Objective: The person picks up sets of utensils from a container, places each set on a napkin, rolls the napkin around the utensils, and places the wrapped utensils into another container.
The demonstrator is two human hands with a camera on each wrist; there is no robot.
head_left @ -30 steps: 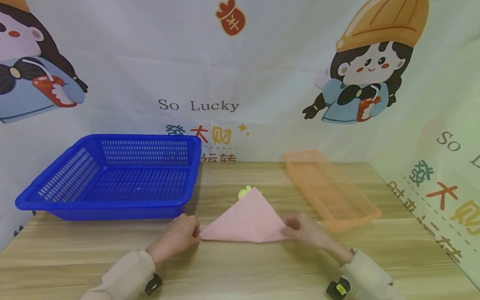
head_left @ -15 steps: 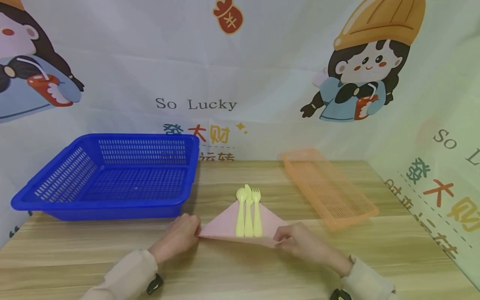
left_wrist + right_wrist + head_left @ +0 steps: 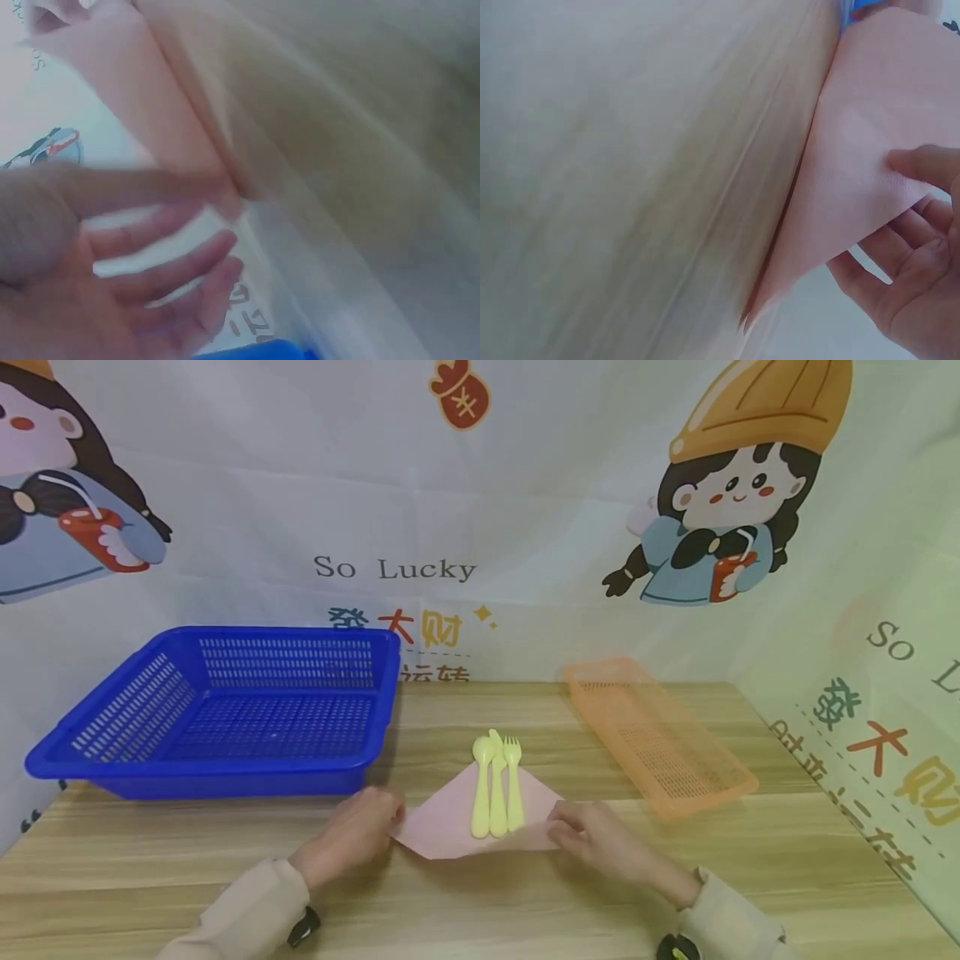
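A pink napkin (image 3: 442,827) lies folded on the table in the middle of the head view. On it, side by side, are a pale yellow spoon (image 3: 482,793), knife (image 3: 497,806) and fork (image 3: 514,793), their heads past its far edge. My left hand (image 3: 358,827) pinches the napkin's left corner; in the left wrist view, thumb and index finger (image 3: 172,217) meet there while the other fingers spread. Along the right side, my right hand (image 3: 600,843) holds the napkin, its thumb (image 3: 922,163) on top and the fingers underneath in the right wrist view.
A large blue basket (image 3: 247,768) stands at the left, just beyond my left hand. To the right, a shallow orange basket (image 3: 705,806) sits at an angle. Behind the wooden table (image 3: 480,910) hangs a printed cloth (image 3: 540,527).
The napkin's raised flap, which covered most of the cutlery, has come down toward me, uncovering the spoon, knife and fork. My right hand has shifted slightly left.
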